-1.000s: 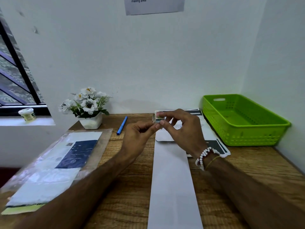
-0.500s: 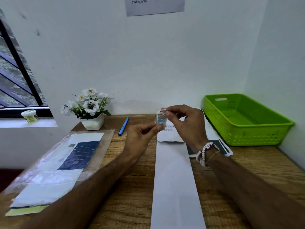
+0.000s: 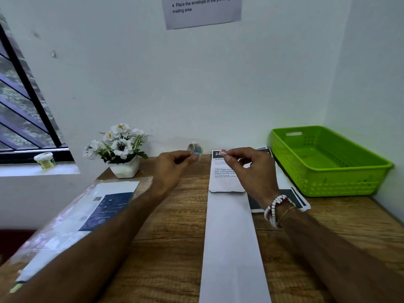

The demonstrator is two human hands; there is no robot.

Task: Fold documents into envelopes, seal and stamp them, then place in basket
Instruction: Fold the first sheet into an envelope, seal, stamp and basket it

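Note:
A long white envelope (image 3: 231, 241) lies lengthwise on the wooden desk (image 3: 172, 243), its flap open at the far end with a folded printed document (image 3: 223, 171) showing. My left hand (image 3: 172, 165) pinches a small roll of stamps (image 3: 195, 149) above the desk's far edge. My right hand (image 3: 251, 169) is to the right of the roll and pinches a small pale stamp (image 3: 223, 152) between thumb and forefinger. The hands are apart. A green plastic basket (image 3: 328, 162) stands at the far right with nothing visible in it.
A clear plastic sleeve of papers (image 3: 72, 217) lies at the left. A white pot of flowers (image 3: 122, 154) stands at the back. More printed sheets (image 3: 293, 197) lie under my right wrist. A small jar (image 3: 44, 160) sits on the window sill. Walls close the back and right.
My hands, earlier together on the roll, have pulled apart. My left hand keeps the roll; my right hand has come away to the right with a small piece.

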